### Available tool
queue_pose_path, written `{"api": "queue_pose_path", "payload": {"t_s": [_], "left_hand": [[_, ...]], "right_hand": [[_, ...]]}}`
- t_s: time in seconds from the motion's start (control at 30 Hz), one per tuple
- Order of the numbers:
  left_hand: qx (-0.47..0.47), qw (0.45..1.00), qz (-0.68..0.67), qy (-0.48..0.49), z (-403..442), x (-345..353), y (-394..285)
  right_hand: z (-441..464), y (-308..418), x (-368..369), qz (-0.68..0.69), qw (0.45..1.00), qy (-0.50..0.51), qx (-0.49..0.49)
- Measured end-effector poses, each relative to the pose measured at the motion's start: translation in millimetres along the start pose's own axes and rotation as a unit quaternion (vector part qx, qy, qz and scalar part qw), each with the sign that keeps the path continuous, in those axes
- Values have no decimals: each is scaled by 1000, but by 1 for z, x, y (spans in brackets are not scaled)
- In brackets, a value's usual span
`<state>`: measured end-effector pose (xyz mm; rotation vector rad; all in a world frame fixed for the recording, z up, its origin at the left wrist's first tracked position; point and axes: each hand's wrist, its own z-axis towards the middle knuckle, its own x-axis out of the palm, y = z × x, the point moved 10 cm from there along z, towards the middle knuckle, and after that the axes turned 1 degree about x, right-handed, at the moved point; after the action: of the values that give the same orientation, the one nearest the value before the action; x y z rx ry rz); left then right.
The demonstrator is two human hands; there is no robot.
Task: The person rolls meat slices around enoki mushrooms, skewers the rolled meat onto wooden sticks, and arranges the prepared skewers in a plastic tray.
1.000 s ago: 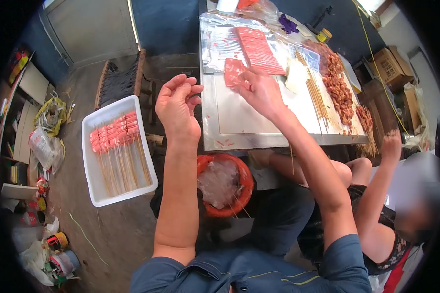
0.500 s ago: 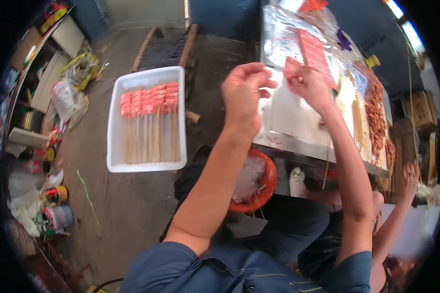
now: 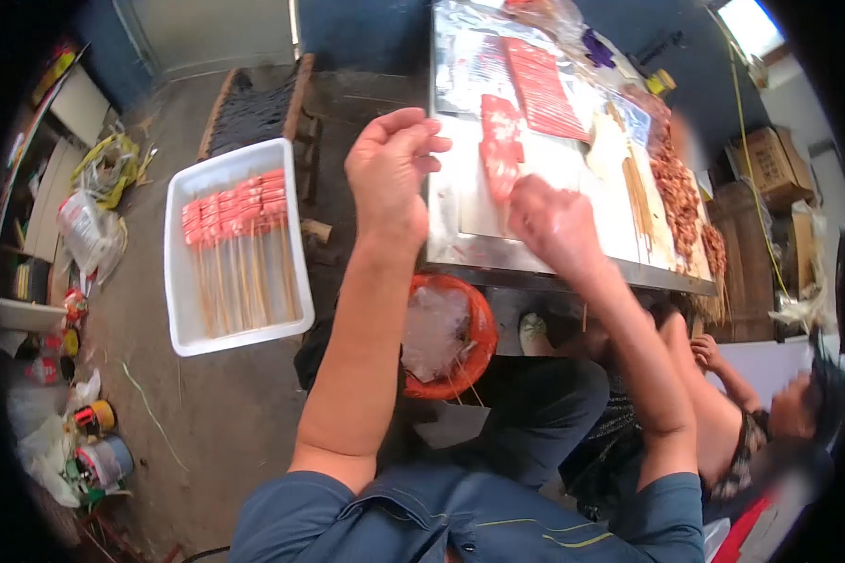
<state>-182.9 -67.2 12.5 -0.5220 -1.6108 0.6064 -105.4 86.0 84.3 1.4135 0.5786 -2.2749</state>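
My left hand (image 3: pixel 391 169) is raised beside the table's left edge, fingers loosely bent and apart, with nothing visible in it. A long flat piece of pink meat (image 3: pixel 500 141) lies on the pale board (image 3: pixel 479 218). At its near end is my right hand (image 3: pixel 556 220), fingers curled closed and slightly blurred; what they grip is hidden. Beyond that piece, rows of pink meat strips (image 3: pixel 546 89) rest partly on silver foil (image 3: pixel 465 68). Bare wooden skewers (image 3: pixel 640 202) lie to the right.
A white tray (image 3: pixel 175 305) at left holds several meat skewers (image 3: pixel 239 211). Below the table edge stands a red bucket (image 3: pixel 483 330) containing a clear bag. Darker meat skewers (image 3: pixel 676 192) line the table's right side. Another person (image 3: pixel 723 432) sits at lower right. Behind the tray is a black-topped rack (image 3: pixel 253 111).
The view has turned right. My right hand has let the meat piece down onto the board and drawn back to its near end. My left hand keeps much the same pose.
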Motion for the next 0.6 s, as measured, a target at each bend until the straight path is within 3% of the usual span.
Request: {"api": "queue_pose_path", "payload": {"t_s": [0.07,0.33,0.53,0.6], "left_hand": [[-3,1000,7,5,-1,0,1],[-22,1000,5,20,-1,4,13],[-28,999,26,37,-1,6,18],[-28,999,22,25,-4,7,15]], "right_hand": [[-22,14,5,50,998,46,13],[-44,27,-6,118,992,15,42],[-53,-31,-27,105,987,-61,106],[-73,-102,-17,181,934,-80,299]]}}
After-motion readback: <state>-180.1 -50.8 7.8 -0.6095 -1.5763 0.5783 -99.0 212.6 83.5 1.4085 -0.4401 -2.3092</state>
